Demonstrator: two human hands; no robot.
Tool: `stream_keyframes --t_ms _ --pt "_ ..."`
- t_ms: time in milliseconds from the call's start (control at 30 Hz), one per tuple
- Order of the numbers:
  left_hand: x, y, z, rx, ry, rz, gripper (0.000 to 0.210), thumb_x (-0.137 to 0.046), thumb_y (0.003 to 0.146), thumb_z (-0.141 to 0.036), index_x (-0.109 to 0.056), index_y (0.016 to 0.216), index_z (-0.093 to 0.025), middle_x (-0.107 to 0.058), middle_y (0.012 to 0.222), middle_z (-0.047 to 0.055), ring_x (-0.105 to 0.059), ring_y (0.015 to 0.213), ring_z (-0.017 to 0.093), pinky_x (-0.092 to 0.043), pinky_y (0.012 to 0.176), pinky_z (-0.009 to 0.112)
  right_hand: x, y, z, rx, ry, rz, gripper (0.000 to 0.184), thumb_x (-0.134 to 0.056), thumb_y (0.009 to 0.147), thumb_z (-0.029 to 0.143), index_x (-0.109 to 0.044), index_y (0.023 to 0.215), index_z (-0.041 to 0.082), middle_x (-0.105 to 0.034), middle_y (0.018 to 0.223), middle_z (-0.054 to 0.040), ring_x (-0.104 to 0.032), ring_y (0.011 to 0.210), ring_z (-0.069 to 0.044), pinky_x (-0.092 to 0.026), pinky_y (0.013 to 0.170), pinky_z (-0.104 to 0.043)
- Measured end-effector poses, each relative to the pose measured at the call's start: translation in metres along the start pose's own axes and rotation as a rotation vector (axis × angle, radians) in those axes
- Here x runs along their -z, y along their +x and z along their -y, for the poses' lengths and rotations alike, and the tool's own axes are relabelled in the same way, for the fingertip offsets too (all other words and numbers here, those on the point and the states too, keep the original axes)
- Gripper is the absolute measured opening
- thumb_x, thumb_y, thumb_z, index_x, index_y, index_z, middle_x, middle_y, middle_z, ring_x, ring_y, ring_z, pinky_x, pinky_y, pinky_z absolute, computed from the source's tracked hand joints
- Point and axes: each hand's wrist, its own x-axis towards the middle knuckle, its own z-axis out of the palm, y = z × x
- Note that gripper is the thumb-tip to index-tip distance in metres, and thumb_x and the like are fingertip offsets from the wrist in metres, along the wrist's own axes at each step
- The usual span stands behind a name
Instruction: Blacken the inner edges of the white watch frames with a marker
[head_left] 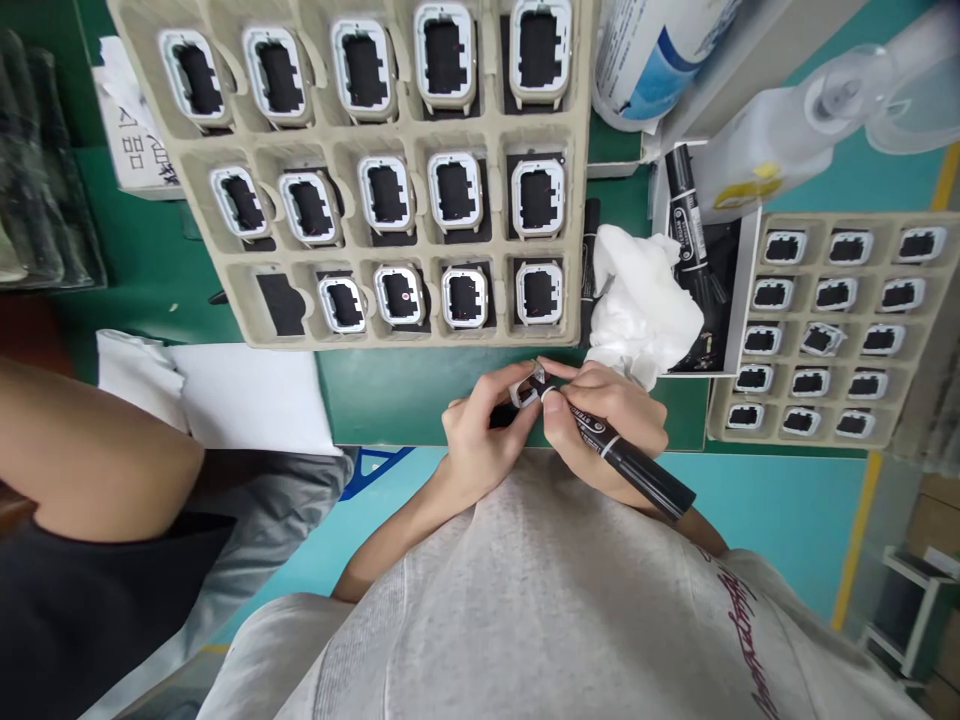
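Observation:
Close to my body, at the front edge of the green table, my left hand (484,420) pinches a small white frame (523,392), shaped like a watch case. My right hand (611,410) is closed around a black marker pen (637,470). Its tip end meets the frame, though the exact contact is hidden by my fingers. Just beyond my hands lies a large beige tray (405,340) with rows of similar white frames on black pads. One pocket at its near left corner shows only a black pad (283,305).
Right of the tray sit a crumpled white tissue (637,300), a box (739,350) holding another marker (684,205), and bottles. A second tray (795,432) of frames lies farther right. At left are white cloths (247,395) and another person's arm (97,450).

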Motion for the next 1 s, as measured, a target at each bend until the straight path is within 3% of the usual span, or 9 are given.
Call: stream_keyframes --t_ms 267,567,700,833,1000 --pt "0.001 0.001 -0.001 0.021 -0.029 0.013 0.028 -0.091 0.114 -0.025 -0.085 0.141 -0.026 -0.098 0.112 0.003 -0.092 0.081 0.016 -0.077 0.081 0.025 0.001 0.0 -0.001 -0.01 0.003 0.015 0.024 -0.084 0.107 0.009 -0.077 0.108 0.032 -0.085 0.084 0.0044 -0.095 0.084 -0.025 -0.089 0.085 -0.044" --pt "0.002 0.004 0.0 0.048 -0.063 0.021 0.024 -0.093 0.114 -0.03 -0.086 0.137 -0.025 -0.098 0.11 0.002 -0.092 0.081 0.016 -0.077 0.08 0.023 0.0 0.0 -0.002 -0.023 0.058 0.01 0.026 -0.083 0.105 0.006 -0.076 0.109 0.03 -0.084 0.083 0.0054 -0.087 0.073 -0.022 -0.089 0.089 -0.048" --pt "0.005 0.01 0.0 0.176 -0.25 0.056 0.039 -0.105 0.105 -0.036 -0.084 0.136 -0.024 -0.098 0.11 0.005 -0.098 0.094 0.022 -0.081 0.087 0.028 -0.001 -0.002 -0.004 -0.043 0.163 -0.053 0.02 -0.084 0.108 0.014 -0.075 0.108 0.031 -0.084 0.082 0.0066 -0.082 0.066 -0.02 -0.089 0.087 -0.05" --pt "0.008 0.013 -0.001 0.295 -0.384 0.101 0.055 -0.112 0.099 -0.046 -0.08 0.139 -0.026 -0.099 0.116 0.007 -0.1 0.102 0.027 -0.085 0.095 0.035 0.001 -0.006 -0.006 -0.075 0.196 -0.023 0.018 -0.085 0.109 0.017 -0.074 0.11 0.032 -0.083 0.083 0.0066 -0.079 0.065 -0.02 -0.088 0.087 -0.05" --pt "0.011 0.015 -0.001 0.309 -0.466 0.126 0.064 -0.115 0.095 -0.051 -0.078 0.14 -0.025 -0.099 0.116 0.008 -0.1 0.1 0.027 -0.085 0.093 0.034 0.004 -0.002 -0.004 -0.061 0.224 -0.027 0.018 -0.085 0.11 0.017 -0.074 0.113 0.031 -0.081 0.082 0.0064 -0.076 0.064 -0.018 -0.088 0.085 -0.049"
